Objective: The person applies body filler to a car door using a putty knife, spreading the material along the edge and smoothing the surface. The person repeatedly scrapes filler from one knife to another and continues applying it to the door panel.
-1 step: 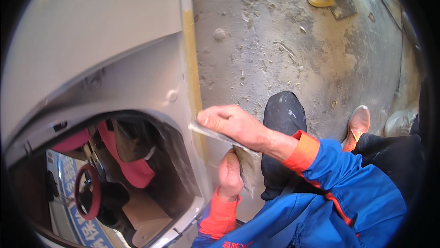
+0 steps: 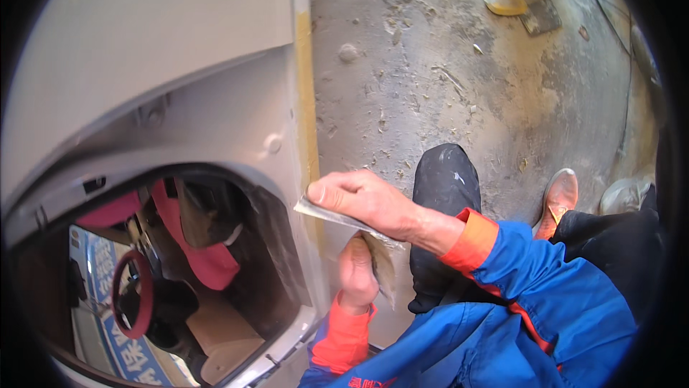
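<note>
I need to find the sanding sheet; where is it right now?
In the head view, the sanding sheet sits lower centre, held by both hands against the grey car panel, beside the window opening.

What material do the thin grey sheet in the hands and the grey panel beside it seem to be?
Thin grey sheet: probably sandpaper, since it bends in the right hand and left hand. Grey car body panel: apparently metal under matt primer, dull and without shine.

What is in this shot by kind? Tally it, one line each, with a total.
Bare hands gripping the sheet: 2, right hand and left hand
grey sandpaper sheet: 1
brown leather shoe: 1
red steering wheel: 1
Total: 5
</note>
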A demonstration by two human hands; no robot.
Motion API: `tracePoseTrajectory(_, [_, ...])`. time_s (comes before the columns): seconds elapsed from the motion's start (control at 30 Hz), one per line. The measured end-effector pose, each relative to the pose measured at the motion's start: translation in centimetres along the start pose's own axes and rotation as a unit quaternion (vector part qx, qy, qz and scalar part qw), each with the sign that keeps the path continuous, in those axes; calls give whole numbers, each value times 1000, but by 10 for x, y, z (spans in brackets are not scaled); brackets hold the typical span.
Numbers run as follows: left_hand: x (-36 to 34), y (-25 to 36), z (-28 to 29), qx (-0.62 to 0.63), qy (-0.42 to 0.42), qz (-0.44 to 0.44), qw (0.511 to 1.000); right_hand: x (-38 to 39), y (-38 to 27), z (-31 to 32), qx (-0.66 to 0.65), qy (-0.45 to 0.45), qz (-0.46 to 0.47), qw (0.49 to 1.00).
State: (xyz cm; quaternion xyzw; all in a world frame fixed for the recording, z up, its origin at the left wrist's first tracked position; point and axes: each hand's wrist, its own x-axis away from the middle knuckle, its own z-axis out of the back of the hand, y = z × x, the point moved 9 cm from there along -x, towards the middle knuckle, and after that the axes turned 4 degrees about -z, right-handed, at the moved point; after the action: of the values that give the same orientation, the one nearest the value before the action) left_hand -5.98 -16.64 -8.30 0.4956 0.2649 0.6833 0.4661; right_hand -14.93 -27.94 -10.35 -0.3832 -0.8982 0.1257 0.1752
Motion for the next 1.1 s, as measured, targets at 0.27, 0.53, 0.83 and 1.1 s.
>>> tracePoseTrajectory(0.27, [57, 3, 50, 96, 130, -16, 987, 8, 38, -59, 37, -112, -62, 991])
tracePoseTrajectory(0.53, [95, 25, 95, 243, 395, -64, 884, 22, 92, -95, 27, -209, -47, 976])
tracePoseTrajectory(0.83, [98, 34, 42, -230, 358, -110, 898, 19, 36, 0, -131, 148, 128, 972])
tracePoseTrajectory(1.1, [72, 30, 40, -137, 342, -78, 926, 52, 13, -32, -58, 51, 157, 985])
